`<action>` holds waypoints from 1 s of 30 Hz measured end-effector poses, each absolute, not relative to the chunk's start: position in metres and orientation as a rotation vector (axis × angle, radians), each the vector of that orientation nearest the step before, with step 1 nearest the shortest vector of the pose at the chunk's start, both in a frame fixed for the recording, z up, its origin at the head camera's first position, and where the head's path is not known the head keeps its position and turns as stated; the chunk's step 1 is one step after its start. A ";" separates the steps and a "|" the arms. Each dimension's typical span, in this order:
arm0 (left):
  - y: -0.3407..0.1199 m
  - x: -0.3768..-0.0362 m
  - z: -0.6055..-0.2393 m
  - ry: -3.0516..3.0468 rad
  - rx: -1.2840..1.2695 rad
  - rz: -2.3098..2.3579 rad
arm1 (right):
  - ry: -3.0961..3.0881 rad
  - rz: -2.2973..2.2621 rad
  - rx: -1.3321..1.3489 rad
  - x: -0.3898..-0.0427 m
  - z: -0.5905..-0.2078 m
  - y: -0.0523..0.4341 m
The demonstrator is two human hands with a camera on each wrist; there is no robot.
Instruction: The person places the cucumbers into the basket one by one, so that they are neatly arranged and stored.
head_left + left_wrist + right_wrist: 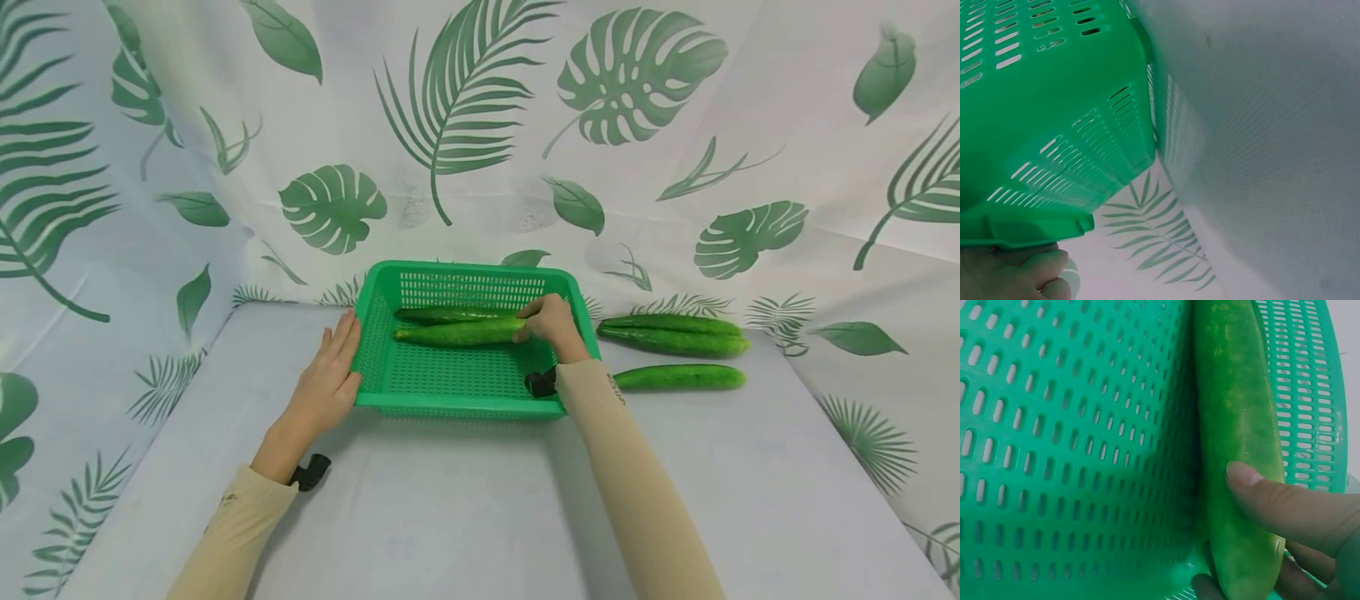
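Basket (465,403): perforated plastic, smooth, slightly glossy. Cucumber (1238,419): glossy skin, faintly bumpy. Sleeves (637,475): matt cloth. Tabletop (435,517): matt.

The basket (465,403) is green, with slotted walls, and its opening is upward; the left hand (326,392) touches its left side. Within it, a long green cucumber (457,335) extends from left to right, its right end gripped by the right hand (553,325). A darker cucumber (431,314) lies just behind. Outside, rightward, lie a pair of cucumbers (675,340) and, nearer, a lone cucumber (682,377).
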State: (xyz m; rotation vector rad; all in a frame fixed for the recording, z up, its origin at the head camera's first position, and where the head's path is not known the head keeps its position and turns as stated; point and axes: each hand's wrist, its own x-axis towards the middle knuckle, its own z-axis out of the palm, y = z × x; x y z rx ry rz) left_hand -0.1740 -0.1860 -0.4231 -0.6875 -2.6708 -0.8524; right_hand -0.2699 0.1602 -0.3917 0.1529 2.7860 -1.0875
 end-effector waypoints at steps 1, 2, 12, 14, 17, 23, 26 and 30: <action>-0.186 -0.174 -0.423 -2.671 -0.687 -0.853 | 2.778 -1.084 0.156 -0.270 -0.392 0.160; -0.186 -0.174 -0.423 -2.670 -0.688 -0.854 | 2.772 -1.075 0.159 -0.269 -0.392 0.160; -0.187 -0.174 -0.425 -2.662 -0.696 -0.857 | 2.763 -1.155 0.150 -0.268 -0.388 0.159; -0.187 -0.175 -0.426 -2.663 -0.696 -0.857 | 2.753 -1.256 0.113 -0.266 -0.381 0.158; -0.187 -0.175 -0.426 -2.662 -0.699 -0.861 | 2.744 -1.384 0.029 -0.262 -0.366 0.158; -0.188 -0.174 -0.426 -2.664 -0.693 -0.872 | 2.784 -1.499 -0.134 -0.250 -0.337 0.161; -0.187 -0.174 -0.426 -2.657 -0.696 -0.869 | 2.793 -1.545 -0.203 -0.242 -0.325 0.166; -0.186 -0.174 -0.426 -2.651 -0.700 -0.864 | 2.813 -1.628 -0.291 -0.232 -0.313 0.181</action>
